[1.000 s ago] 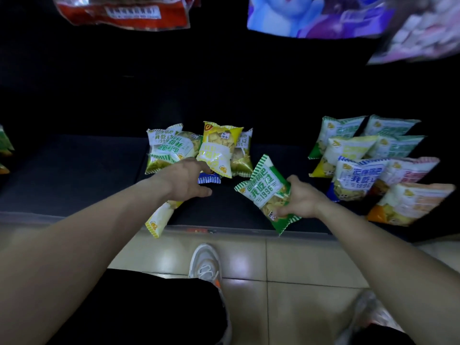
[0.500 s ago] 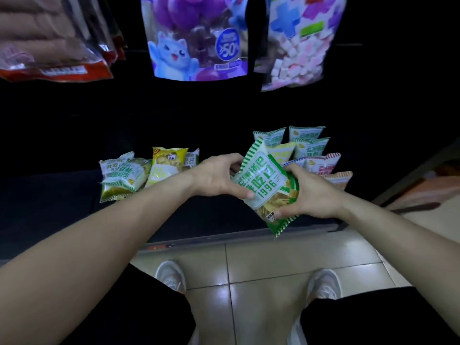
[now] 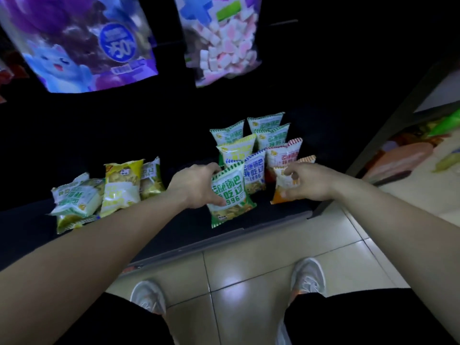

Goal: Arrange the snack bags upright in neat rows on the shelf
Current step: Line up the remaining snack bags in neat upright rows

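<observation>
My left hand [image 3: 196, 186] grips a green-and-white snack bag [image 3: 230, 195] and holds it upright at the front of the left row on the dark shelf [image 3: 249, 227]. My right hand [image 3: 307, 181] holds an orange-and-white snack bag [image 3: 283, 188] at the front of the right row. Behind them stand two rows of upright bags: a blue one [image 3: 254, 170], a yellow one [image 3: 236, 149], a red one [image 3: 283, 151] and green ones [image 3: 268, 125] at the back. A loose pile of bags [image 3: 107, 190] lies on the shelf to the left.
Large hanging packs, a purple cat pack [image 3: 82, 43] and a marshmallow pack [image 3: 224, 41], hang above the shelf. The shelf's grey front lip [image 3: 224, 239] runs above the tiled floor [image 3: 249, 270], where my shoes [image 3: 308, 277] stand. More goods lie at the right [image 3: 408, 153].
The green bag passed from my right hand to my left hand and now stands on the shelf. My right hand moved right onto the orange bag. The view shifted right.
</observation>
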A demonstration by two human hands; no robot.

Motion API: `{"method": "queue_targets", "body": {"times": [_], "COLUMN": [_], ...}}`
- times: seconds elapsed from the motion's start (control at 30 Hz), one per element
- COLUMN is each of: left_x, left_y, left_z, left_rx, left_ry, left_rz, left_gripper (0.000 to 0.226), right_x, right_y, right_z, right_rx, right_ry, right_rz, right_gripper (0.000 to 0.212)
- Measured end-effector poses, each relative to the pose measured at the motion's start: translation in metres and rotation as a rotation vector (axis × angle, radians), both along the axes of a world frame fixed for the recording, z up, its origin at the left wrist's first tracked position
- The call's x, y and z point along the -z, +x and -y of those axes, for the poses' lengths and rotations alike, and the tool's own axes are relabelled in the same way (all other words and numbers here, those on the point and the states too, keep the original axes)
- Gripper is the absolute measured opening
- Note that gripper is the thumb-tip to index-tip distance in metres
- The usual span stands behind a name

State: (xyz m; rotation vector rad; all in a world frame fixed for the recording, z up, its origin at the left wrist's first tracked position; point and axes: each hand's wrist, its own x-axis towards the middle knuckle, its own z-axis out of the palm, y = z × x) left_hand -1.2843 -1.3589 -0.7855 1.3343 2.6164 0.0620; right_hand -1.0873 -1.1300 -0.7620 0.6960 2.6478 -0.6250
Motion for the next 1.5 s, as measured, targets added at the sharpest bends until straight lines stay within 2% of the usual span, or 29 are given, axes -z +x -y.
{"method": "queue_targets", "body": {"times": [0.17, 0.33, 0.57, 0.83, 0.97, 1.1, 1.2, 1.33, 1.5], "left_x": [0.038, 0.077, 0.099, 0.093, 0.082, 0.062, 0.038, 0.002, -0.037], "left_y": [0.013, 0.025, 0.026, 0.027, 0.023, 0.013, 0.002, -0.019, -0.047], "left_z": [-0.057, -0.096, -0.116, -0.115, -0.104, -0.085, -0.061, -0.009, 0.084], "left_rx": [0.025, 0.026, -0.020, 0.047, 0.031, 0.022, 0.018, -0.005, -0.069], "left_ry": [-0.123, -0.179, -0.164, -0.220, -0.188, -0.167, -0.137, -0.170, -0.192], "left_rz": [0.007, -0.041, -0.027, -0.110, -0.094, -0.109, -0.126, -0.165, -0.150], "left_gripper": [0.095, 0.078, 0.077, 0.089, 0.088, 0.092, 0.088, 0.087, 0.080], "right_x": [0.014, 0.024, 0.029, 0.027, 0.021, 0.013, 0.003, -0.009, -0.016], "right_y": [0.017, 0.023, 0.024, 0.007, -0.004, -0.012, -0.022, -0.045, -0.085], "right_z": [-0.031, -0.043, -0.050, -0.038, -0.026, -0.015, -0.005, 0.019, 0.078], "right_rx": [0.077, 0.107, 0.105, 0.053, 0.026, 0.002, -0.008, -0.044, -0.176], "right_ry": [-0.014, -0.016, -0.050, -0.015, 0.013, 0.031, 0.049, 0.064, 0.101], "right_rz": [0.088, 0.093, 0.127, 0.139, 0.131, 0.131, 0.116, 0.074, 0.018], "right_gripper": [0.082, 0.080, 0.079, 0.080, 0.079, 0.069, 0.072, 0.077, 0.072]}}
